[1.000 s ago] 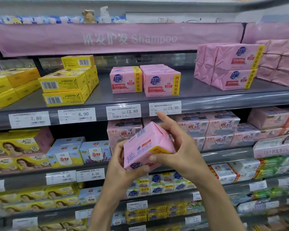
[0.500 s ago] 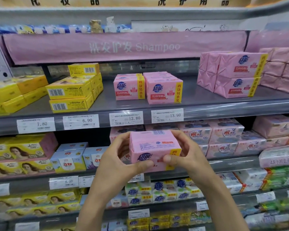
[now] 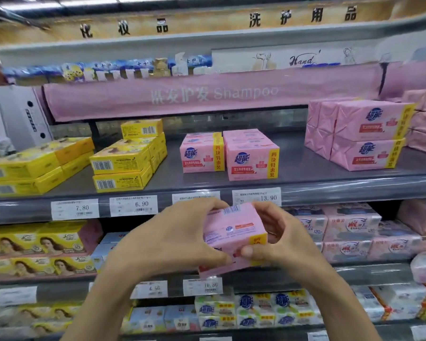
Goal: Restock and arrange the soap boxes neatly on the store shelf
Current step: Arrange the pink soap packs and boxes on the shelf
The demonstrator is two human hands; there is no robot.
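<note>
Head view: left hand (image 3: 167,242), right hand (image 3: 287,242) grip soap box (image 3: 234,228).

Bright, even ceiling light. Glare streaks the shelf edge (image 3: 342,190) up-right of your right hand (image 3: 288,239). Packs (image 3: 148,316) below your left hand (image 3: 172,244) blur; frame edges bow.

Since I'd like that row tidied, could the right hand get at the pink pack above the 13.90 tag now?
Probably not yet: the right hand and left hand both grip the held soap pack. Nothing stands before the shelf pack, though.
</note>
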